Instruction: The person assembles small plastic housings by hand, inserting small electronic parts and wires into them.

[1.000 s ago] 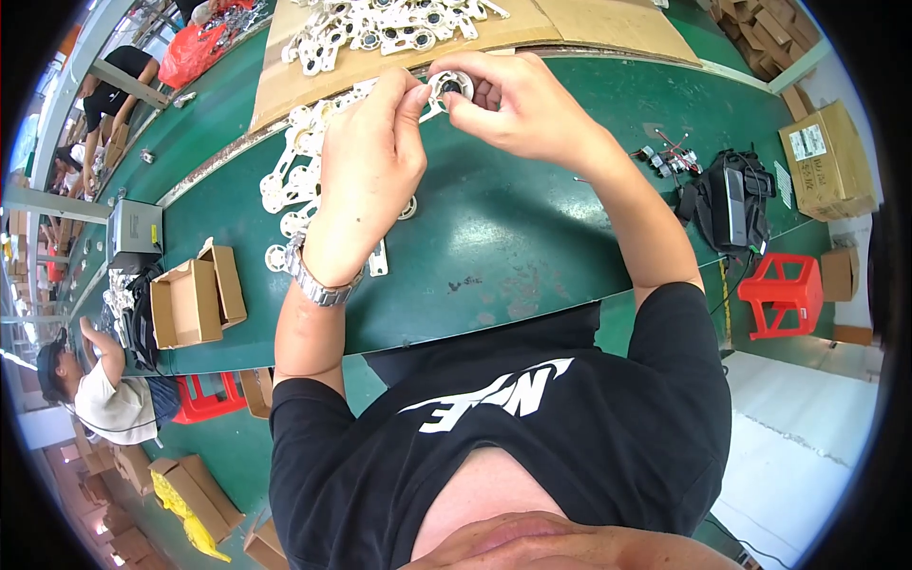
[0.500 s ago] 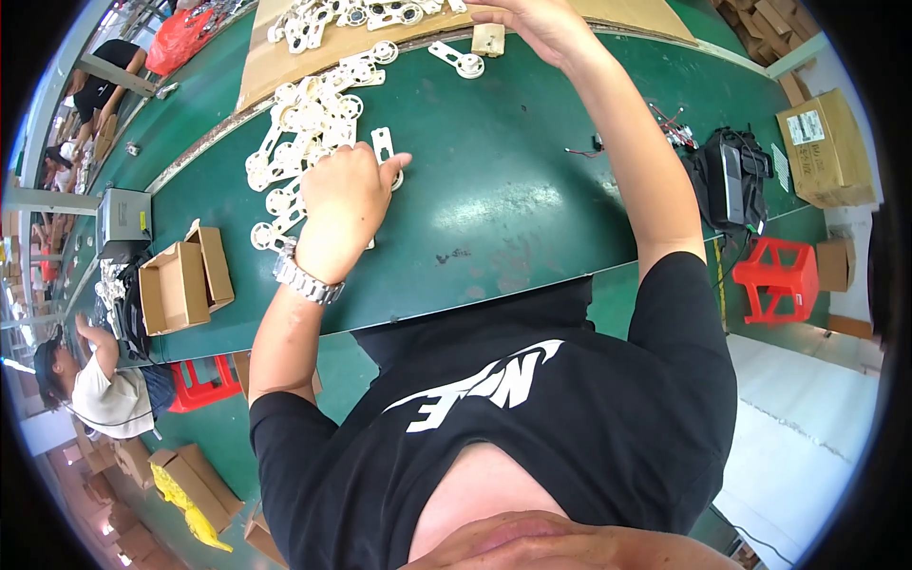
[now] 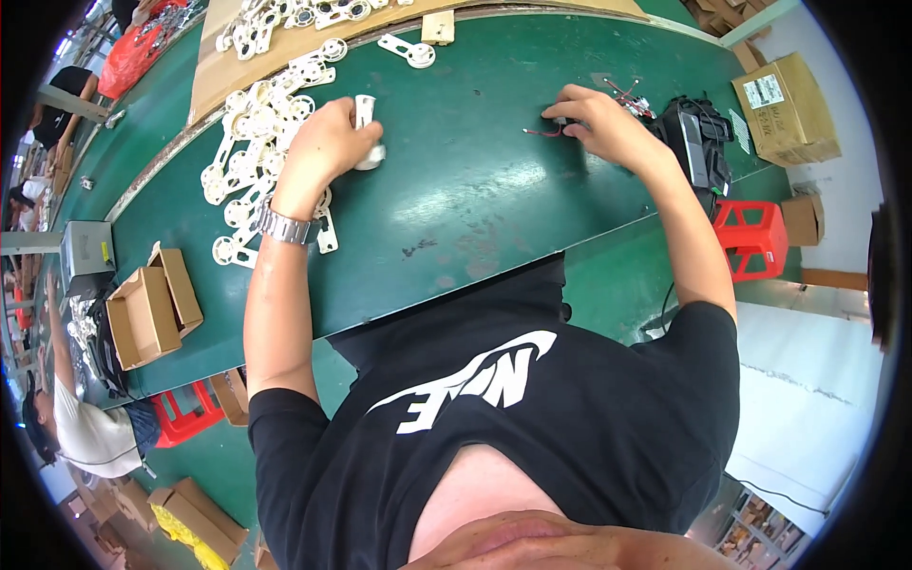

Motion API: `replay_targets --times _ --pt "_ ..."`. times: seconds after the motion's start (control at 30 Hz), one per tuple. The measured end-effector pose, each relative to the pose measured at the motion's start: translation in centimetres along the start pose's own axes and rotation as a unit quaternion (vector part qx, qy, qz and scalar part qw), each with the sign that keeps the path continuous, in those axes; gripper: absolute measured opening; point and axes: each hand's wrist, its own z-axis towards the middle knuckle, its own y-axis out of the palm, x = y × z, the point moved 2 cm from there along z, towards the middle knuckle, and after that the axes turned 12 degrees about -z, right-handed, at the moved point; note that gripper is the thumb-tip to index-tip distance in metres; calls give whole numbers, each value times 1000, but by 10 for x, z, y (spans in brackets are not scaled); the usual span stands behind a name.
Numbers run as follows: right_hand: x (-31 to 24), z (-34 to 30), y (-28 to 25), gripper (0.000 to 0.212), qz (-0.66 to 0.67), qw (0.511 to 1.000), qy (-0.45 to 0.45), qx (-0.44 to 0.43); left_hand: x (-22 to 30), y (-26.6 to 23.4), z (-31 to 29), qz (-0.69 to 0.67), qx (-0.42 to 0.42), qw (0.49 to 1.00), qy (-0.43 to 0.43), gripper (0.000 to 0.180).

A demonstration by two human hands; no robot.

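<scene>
At the far left edge of the green table (image 3: 475, 209) sits an open brown cardboard box (image 3: 142, 309) with its flaps spread, and beyond it a small grey box (image 3: 85, 252). Next comes a loose heap of white plastic parts (image 3: 252, 142), spilling off a sheet of brown cardboard (image 3: 214, 66). The left hand (image 3: 328, 142), a metal watch (image 3: 282, 226) on its wrist, is curled closed around one white plastic piece (image 3: 366, 133), pressing it upright on the table just beside the heap. Well apart to the right, the right hand (image 3: 598, 123) rests fingers-down, pinching a small component with thin red wires (image 3: 549, 128). Past it lie a black bag (image 3: 698, 142) and a closed brown carton with a white rectangular label (image 3: 784, 109); a red stool (image 3: 750, 237) stands below.
</scene>
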Motion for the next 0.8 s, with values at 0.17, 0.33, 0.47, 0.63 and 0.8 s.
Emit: replay_targets --times 0.17,0.33,0.47,0.63,0.8 --pt "3 6 9 27 2 997 0 76 1 -13 20 -230 -8 973 -29 30" --pt "-11 42 -11 28 36 978 -13 204 1 -41 34 -441 11 897 8 33" --pt "-49 76 -42 27 90 930 -103 342 -2 -55 35 -514 -42 856 36 31" --pt "-94 117 -75 27 196 905 -131 354 -2 -68 29 -558 -21 827 68 27" --pt "-109 146 -76 27 253 898 -138 332 -1 -74 24 -539 8 837 91 26"
